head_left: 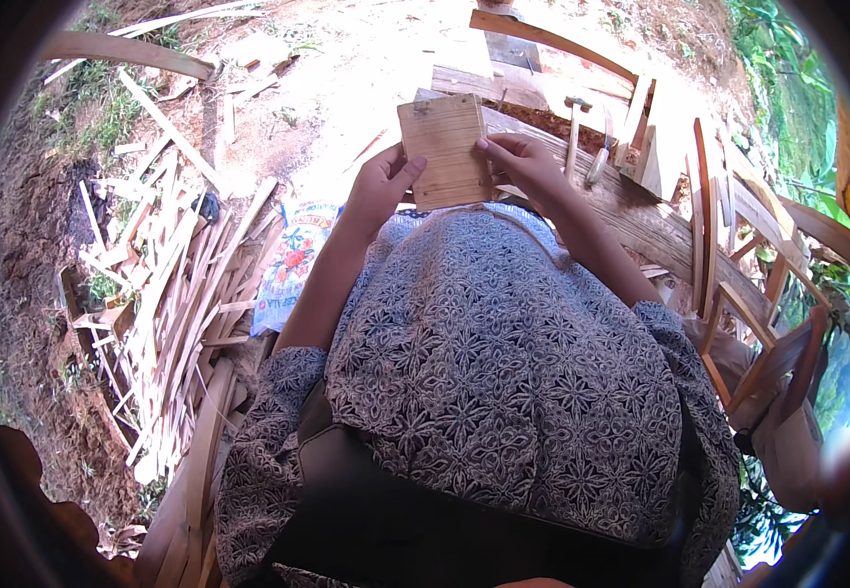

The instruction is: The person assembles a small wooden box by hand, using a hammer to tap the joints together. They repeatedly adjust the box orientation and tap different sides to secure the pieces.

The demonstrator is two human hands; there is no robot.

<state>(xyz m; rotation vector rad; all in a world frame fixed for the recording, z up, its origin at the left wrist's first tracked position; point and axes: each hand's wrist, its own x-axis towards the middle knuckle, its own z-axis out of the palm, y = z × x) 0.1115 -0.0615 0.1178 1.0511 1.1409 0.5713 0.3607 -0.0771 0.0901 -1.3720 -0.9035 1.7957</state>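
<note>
Both my hands hold a flat, nearly square wooden board upright in front of me, above my patterned clothing. My left hand grips its left edge, the thumb lying on the face toward me. On the other side my right hand pinches the right edge, thumb also on the near face. The fingers behind the board are mostly hidden. Beyond it to the right, a hammer and a tool with a pale handle rest by a long wooden beam.
A large heap of thin wood strips lies on the ground at left, beside a printed plastic sack. Curved planks and offcuts lean at right. A long bent strip stands at the far side. Green plants grow at far right.
</note>
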